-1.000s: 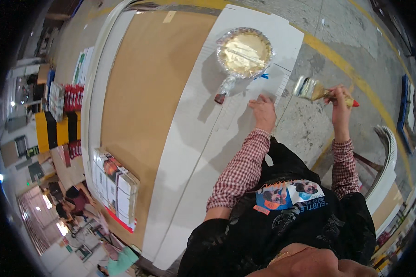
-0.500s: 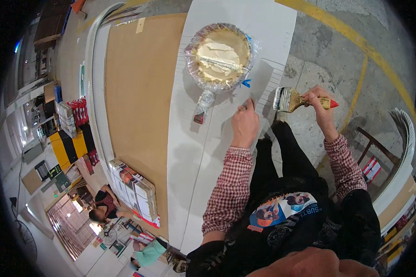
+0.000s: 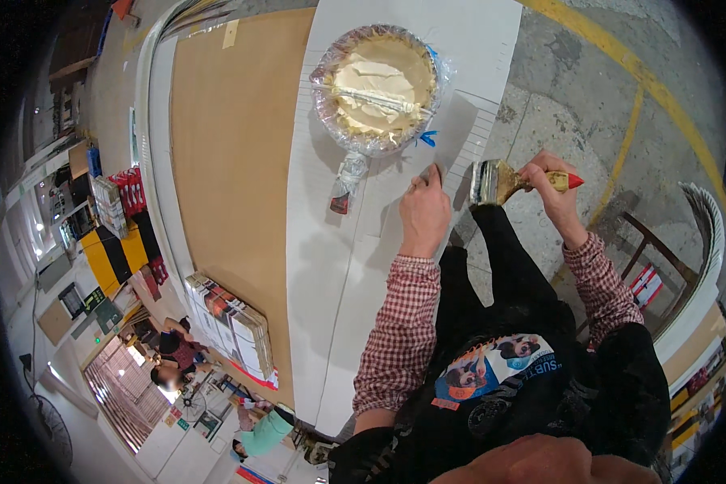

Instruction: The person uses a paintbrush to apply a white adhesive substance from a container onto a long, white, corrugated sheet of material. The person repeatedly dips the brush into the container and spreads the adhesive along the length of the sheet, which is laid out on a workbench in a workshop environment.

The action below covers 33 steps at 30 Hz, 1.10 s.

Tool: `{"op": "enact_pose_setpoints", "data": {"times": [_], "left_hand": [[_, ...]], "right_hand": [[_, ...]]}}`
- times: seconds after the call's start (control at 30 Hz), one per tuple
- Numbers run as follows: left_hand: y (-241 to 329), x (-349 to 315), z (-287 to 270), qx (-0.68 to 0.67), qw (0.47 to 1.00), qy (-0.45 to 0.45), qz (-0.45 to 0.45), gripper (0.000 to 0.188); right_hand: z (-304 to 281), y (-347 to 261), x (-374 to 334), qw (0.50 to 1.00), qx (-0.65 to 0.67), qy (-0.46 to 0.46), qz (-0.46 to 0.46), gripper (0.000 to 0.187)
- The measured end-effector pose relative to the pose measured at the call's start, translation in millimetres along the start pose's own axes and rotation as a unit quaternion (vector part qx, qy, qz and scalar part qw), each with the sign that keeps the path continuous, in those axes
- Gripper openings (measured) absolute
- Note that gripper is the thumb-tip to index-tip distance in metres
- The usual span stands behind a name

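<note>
A bundled stack of printed sheets (image 3: 230, 329) lies on the brown board (image 3: 238, 145), lower left. Further toward that corner are a person in dark red (image 3: 181, 348) and a second person in green (image 3: 266, 436). A yellow-and-black striped panel (image 3: 98, 260) shows at left, with what may be a fan (image 3: 51, 423) below. A yellow line (image 3: 612, 46) curves across the floor (image 3: 569, 121), upper right.

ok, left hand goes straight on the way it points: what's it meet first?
Probably the small blue piece by the plastic-wrapped pan; the left hand points roughly at it, though it could narrowly miss; depth unclear.
</note>
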<state>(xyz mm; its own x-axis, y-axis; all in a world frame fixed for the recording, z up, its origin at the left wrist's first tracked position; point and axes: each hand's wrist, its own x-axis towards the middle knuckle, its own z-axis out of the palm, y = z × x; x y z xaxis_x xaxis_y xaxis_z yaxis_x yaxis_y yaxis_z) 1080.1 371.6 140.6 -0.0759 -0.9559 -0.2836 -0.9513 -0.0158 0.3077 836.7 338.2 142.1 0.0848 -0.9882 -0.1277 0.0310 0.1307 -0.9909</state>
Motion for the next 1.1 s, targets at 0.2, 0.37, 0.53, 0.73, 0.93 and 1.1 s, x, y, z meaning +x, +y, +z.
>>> {"op": "enact_pose_setpoints", "data": {"times": [0.2, 0.37, 0.53, 0.73, 0.93, 1.1], "left_hand": [[0.3, 1.3, 1.0, 0.015, 1.000, -0.003, -0.002, 0.047], [3.9, 1.3, -4.8, 0.015, 1.000, -0.016, -0.012, 0.046], [-1.4, 0.5, 2.2, -0.001, 1.000, 0.004, 0.002, 0.045], [1.2, 0.6, -5.5, -0.018, 1.000, -0.003, -0.004, 0.045], [0.3, 1.5, -6.1, -0.022, 1.000, -0.002, -0.001, 0.045], [-2.0, 1.7, -1.7, -0.015, 1.000, 0.003, 0.009, 0.045]], "right_hand": [[2.0, -0.9, -2.3, 1.000, -0.030, -0.006, -0.001, 0.017], [3.5, -8.7, -1.9, 1.000, -0.003, 0.021, 0.000, 0.019], [2.3, -4.4, -6.7, 0.998, -0.037, -0.055, 0.011, 0.019], [-4.2, -6.0, 9.3, 1.000, -0.025, 0.012, -0.013, 0.021], [-9.3, -18.0, 14.6, 0.999, -0.032, 0.001, -0.013, 0.020], [-15.8, -4.8, 27.9, 0.998, -0.063, -0.024, -0.007, 0.019]]}}
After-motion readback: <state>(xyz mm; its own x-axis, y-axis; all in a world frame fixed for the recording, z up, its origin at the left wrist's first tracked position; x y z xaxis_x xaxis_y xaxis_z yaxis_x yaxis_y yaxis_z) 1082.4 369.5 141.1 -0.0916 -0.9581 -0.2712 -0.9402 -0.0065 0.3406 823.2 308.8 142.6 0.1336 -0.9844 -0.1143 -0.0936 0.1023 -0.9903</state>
